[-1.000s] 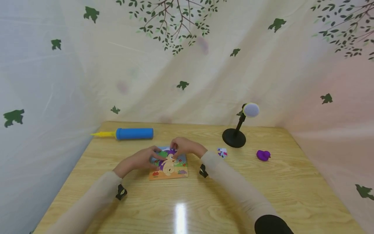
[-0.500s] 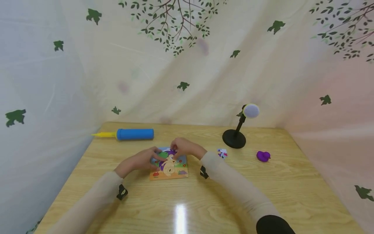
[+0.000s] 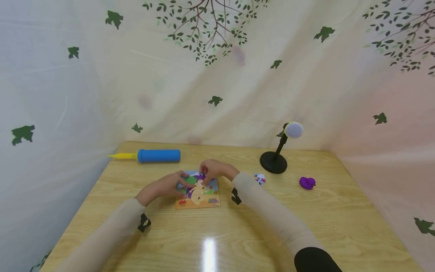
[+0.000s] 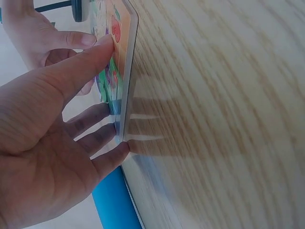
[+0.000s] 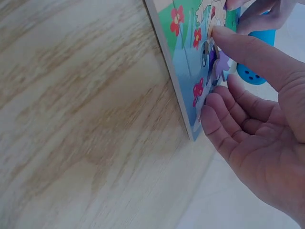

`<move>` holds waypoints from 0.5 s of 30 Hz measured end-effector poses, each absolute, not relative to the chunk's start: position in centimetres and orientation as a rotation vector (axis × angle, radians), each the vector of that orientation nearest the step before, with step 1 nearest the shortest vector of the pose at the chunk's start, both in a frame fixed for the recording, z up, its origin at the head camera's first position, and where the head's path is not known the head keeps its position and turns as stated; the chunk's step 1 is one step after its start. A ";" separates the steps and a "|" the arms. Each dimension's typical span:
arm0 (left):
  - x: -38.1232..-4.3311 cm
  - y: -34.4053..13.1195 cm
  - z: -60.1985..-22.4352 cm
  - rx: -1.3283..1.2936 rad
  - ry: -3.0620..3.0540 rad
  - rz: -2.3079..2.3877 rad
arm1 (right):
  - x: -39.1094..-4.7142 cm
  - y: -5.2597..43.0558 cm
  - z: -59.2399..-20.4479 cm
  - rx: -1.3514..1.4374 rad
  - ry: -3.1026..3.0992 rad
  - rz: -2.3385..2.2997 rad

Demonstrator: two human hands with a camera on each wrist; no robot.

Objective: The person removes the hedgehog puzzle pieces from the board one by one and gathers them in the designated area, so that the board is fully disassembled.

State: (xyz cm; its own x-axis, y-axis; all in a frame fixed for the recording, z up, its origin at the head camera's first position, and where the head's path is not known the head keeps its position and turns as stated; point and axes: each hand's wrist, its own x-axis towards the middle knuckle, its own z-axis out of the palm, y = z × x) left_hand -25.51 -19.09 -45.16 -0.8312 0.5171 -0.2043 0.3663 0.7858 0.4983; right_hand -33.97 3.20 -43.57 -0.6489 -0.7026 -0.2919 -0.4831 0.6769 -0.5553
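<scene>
A square picture puzzle [image 3: 197,204] of a purple-and-cream cartoon animal lies on the table, with red flowers and fruit printed on it. My left hand [image 3: 166,186] rests over its left side, fingers spread and fairly straight. In the left wrist view, the left thumb [image 4: 90,62] touches the board's face and the fingertips reach its edge. My right hand [image 3: 215,170] is at the upper part of the board, fingers curled. Seen from the right wrist, its thumb and fingers pinch a purple puzzle piece [image 5: 213,59] with an eye on it, slightly raised from the board.
A blue hand pump [image 3: 158,155] with a yellow nozzle lies behind the puzzle at left. A small loose printed piece [image 3: 259,179] lies right of the right hand. Further right are a black stand [image 3: 273,161] with a round white head and a purple toy duck [image 3: 307,183].
The head view has shifted slightly. Both hands stay on the puzzle in nearly the same pose.
</scene>
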 end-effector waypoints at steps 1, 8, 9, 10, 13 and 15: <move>-25.5 -19.1 -45.2 0.676 2.646 0.641 | -34.0 3.3 -43.7 -0.909 2.394 -0.610; -25.4 -18.8 -45.0 0.653 2.638 0.642 | -34.1 3.7 -44.1 -0.905 2.399 -0.678; -25.4 -18.8 -44.9 0.651 2.637 0.642 | -34.1 3.8 -44.2 -0.904 2.400 -0.697; -25.4 -18.8 -44.8 0.650 2.636 0.641 | -34.0 3.8 -44.2 -0.900 2.400 -0.718; -25.3 -18.8 -44.7 0.645 2.633 0.639 | -33.9 3.9 -44.4 -0.897 2.399 -0.780; -25.3 -18.8 -44.8 0.644 2.633 0.636 | -33.8 3.8 -44.5 -0.899 2.398 -0.821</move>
State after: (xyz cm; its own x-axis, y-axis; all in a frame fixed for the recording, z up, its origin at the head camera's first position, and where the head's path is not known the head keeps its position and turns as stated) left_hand -25.33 -18.79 -44.75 -0.8331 0.5037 -0.2285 0.3439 0.7952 0.4994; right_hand -33.83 3.84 -44.49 -0.6871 -0.6998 -0.1955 -0.4330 0.6104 -0.6633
